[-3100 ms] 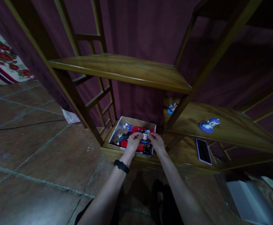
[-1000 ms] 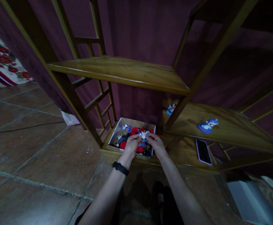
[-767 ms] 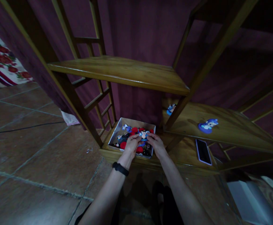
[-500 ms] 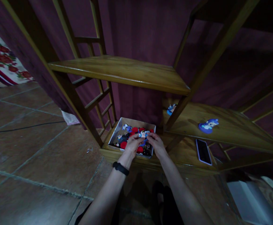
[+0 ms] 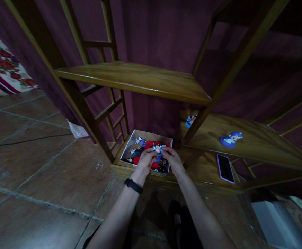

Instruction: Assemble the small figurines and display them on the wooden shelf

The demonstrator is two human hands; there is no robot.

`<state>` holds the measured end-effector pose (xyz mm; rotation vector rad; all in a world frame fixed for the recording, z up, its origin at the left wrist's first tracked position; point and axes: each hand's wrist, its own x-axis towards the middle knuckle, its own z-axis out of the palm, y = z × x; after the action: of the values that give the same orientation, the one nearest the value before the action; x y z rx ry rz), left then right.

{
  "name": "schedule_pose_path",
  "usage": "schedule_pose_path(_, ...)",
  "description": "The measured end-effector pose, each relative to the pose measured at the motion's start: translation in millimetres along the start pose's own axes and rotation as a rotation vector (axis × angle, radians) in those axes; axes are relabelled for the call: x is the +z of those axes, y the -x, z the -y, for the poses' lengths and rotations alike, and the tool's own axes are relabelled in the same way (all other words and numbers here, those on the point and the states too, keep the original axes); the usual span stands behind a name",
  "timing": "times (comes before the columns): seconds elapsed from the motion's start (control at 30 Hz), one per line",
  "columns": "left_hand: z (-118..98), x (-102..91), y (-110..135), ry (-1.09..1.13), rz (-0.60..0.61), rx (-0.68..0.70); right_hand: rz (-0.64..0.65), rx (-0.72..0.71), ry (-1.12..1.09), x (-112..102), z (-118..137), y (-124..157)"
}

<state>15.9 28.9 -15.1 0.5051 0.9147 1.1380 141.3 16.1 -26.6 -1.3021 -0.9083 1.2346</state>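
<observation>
A shallow white box (image 5: 134, 135) of small red, blue and black figurines rests on the lowest board of a wooden shelf unit (image 5: 140, 77). Over the box, my left hand (image 5: 145, 160) and my right hand (image 5: 174, 159) pinch one small blue-and-white figurine (image 5: 158, 149) between their fingertips. A black band circles my left wrist.
On the right-hand shelf stand a blue figurine (image 5: 230, 139) and another blue figurine (image 5: 189, 120) behind a post. A phone (image 5: 225, 167) lies flat on the bottom board. Tiled floor, a black cable (image 5: 26, 140) and a floral cloth (image 5: 2, 65) lie to the left; a pale container (image 5: 278, 221) sits at lower right.
Both hands stayed over the box, turning the small figurine slightly and lifting it a little toward the box's back. Nothing else moved.
</observation>
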Motion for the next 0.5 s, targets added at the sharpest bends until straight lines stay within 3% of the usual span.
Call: schedule_pose_path(0.5, -1.0, -0.5, -0.3, 0.03, -0.072, -0.021, 0.029, -0.001, -0.05, 1.8, 1.8, 1.8)
